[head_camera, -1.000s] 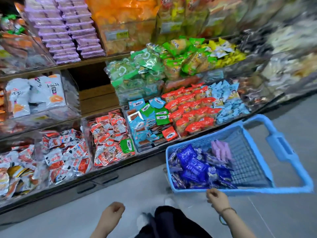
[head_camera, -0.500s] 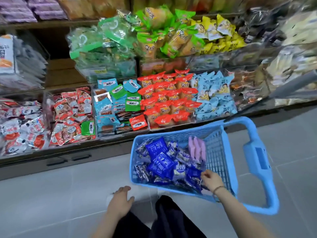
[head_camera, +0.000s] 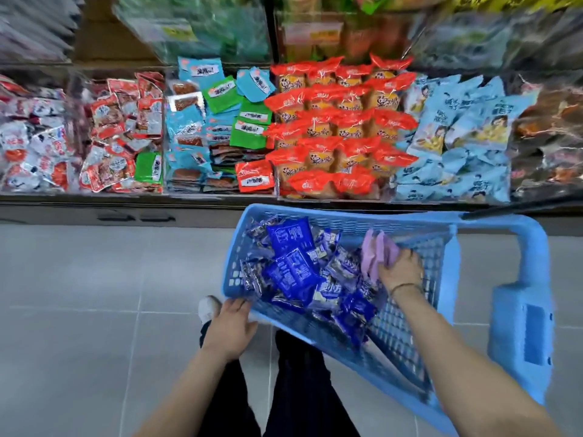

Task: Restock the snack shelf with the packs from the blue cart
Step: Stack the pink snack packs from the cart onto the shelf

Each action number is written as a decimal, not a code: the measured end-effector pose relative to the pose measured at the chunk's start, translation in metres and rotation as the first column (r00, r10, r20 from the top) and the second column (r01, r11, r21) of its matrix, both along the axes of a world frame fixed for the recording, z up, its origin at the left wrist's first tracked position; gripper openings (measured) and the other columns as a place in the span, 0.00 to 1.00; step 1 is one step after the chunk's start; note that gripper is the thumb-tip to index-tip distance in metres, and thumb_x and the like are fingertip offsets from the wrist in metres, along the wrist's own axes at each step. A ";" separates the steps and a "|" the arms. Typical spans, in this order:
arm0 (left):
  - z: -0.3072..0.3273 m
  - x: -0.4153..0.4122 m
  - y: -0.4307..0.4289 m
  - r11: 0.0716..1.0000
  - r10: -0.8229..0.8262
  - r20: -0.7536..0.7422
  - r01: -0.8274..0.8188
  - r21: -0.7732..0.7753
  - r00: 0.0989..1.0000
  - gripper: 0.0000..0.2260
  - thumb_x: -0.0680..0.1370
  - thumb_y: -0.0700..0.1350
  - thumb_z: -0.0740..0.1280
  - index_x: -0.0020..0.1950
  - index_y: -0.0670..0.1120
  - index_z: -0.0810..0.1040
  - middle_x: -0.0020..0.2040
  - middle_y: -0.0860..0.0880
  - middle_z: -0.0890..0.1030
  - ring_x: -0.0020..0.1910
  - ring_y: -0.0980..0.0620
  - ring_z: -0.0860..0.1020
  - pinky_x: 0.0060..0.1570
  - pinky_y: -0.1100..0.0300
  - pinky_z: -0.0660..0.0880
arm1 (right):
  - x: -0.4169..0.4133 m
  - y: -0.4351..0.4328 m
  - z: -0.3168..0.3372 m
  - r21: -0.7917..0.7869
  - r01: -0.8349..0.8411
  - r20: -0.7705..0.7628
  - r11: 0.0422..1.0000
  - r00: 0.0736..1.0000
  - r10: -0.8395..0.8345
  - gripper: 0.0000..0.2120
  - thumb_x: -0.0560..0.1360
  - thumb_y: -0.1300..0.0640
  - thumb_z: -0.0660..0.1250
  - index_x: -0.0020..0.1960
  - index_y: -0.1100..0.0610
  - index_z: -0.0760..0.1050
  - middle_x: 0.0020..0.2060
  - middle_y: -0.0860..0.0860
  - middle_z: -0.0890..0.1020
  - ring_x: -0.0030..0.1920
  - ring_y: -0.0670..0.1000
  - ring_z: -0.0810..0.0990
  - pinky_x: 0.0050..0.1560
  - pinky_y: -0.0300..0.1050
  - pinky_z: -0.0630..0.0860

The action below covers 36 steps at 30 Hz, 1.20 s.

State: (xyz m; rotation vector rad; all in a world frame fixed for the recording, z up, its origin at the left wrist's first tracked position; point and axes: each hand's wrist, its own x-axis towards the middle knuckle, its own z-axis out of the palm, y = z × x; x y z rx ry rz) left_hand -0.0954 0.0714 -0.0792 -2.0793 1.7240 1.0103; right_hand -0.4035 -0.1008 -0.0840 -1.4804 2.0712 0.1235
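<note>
Packs (head_camera: 291, 263) in cart (head_camera: 520, 326), before shelf (head_camera: 126, 200)

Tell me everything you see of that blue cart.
The blue cart is a light-blue plastic basket with lattice walls and a broad handle at its right end, standing on the grey tiled floor before the snack shelf. Dark-blue packs heap in its left half, pink packs beside them. The left hand touches its near corner; the right hand reaches inside, gripping the pink packs.
</note>
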 end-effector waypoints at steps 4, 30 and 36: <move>-0.002 0.001 -0.001 0.996 0.068 -0.063 -0.071 -0.045 0.996 0.21 0.79 0.50 0.62 0.71 0.46 0.69 0.69 0.48 0.71 0.71 0.48 0.62 0.71 0.59 0.56 | 0.004 -0.011 -0.029 0.210 0.208 0.190 0.955 0.950 -0.249 0.32 0.72 0.57 0.70 0.70 0.60 0.58 0.57 0.61 0.77 0.49 0.59 0.80 0.49 0.48 0.77; 0.115 -0.035 -0.103 0.296 0.860 -0.314 -0.108 0.949 -0.401 0.38 0.67 0.71 0.65 0.64 0.43 0.78 0.65 0.36 0.76 0.63 0.35 0.75 0.62 0.38 0.72 | 0.077 0.048 0.118 -0.600 -0.537 0.282 0.593 0.551 0.785 0.41 0.65 0.47 0.73 0.73 0.49 0.58 0.69 0.41 0.64 0.71 0.42 0.60 0.72 0.48 0.60; 0.139 -0.010 -0.107 0.440 0.751 -0.468 -0.176 0.880 -0.466 0.24 0.72 0.57 0.71 0.61 0.42 0.80 0.63 0.39 0.78 0.61 0.41 0.77 0.64 0.45 0.71 | 0.113 0.030 0.167 -0.494 -0.323 0.699 0.808 0.405 0.589 0.21 0.76 0.45 0.59 0.68 0.46 0.66 0.62 0.43 0.76 0.65 0.46 0.72 0.65 0.39 0.67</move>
